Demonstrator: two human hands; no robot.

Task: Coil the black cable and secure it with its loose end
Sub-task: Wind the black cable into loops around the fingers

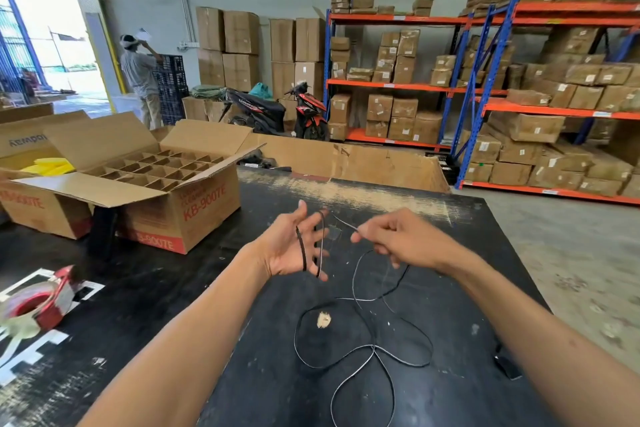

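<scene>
Round left hand [291,246]: blk cable [363,350] loops

This is a warehouse: at two o'clock stand tall blue-and-orange steel racks [485,87] loaded with brown cardboard cartons [405,111], more cartons stacked against the grey wall at twelve [239,45], a red-and-black scooter [277,111] parked indoors, a wide loading doorway [45,28] at ten, and an open divided carton [152,170] on the black table [242,374].

The person shows two long bare arms. No sleeves cover them up to the picture's edge. The left hand [291,246] and the right hand [398,239] are bare too. The fingers are thin and the nails are short. The wrists are bare as well.
</scene>
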